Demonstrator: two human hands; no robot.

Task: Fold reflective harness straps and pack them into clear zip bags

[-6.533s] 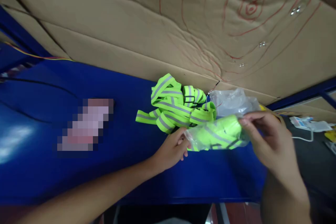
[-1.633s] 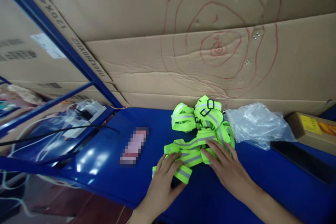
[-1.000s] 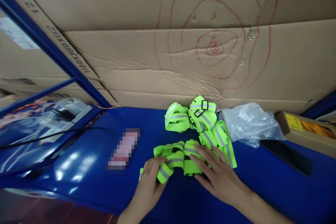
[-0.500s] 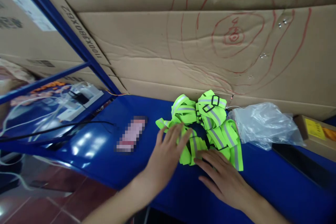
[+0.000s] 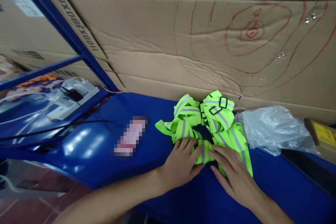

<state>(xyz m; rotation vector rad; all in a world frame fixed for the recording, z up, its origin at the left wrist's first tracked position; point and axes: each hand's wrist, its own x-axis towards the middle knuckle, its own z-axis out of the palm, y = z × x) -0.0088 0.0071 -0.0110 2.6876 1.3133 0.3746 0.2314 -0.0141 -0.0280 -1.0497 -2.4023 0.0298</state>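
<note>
Neon-yellow reflective straps with grey stripes lie in a ring of loose bundles on a blue tabletop [image 5: 105, 162]. The nearest rolled reflective strap [image 5: 204, 152] sits between my two hands. My left hand [image 5: 181, 161] is curled over its left side, the fingers on top and the thumb at the near edge. On the other side, my right hand [image 5: 232, 171] rests its fingertips against the strap, its thumb and fingers apart. Behind, a strap bundle [image 5: 219, 110] shows black buckles, and another bundle [image 5: 187, 112] stands to its left.
A clear plastic bag [image 5: 278, 129] lies right of the straps, with a dark flat object [image 5: 307, 168] in front and a cardboard box [image 5: 324, 136] beyond. A pixelated pink item [image 5: 131, 136] is at left. Cardboard [image 5: 147, 45] walls the back; a power strip [image 5: 76, 99] sits beyond the blue frame.
My left hand has come down and back onto the near strap roll, which now lies slightly closer to me. The right hand stays at its right side. The view has shifted a little.
</note>
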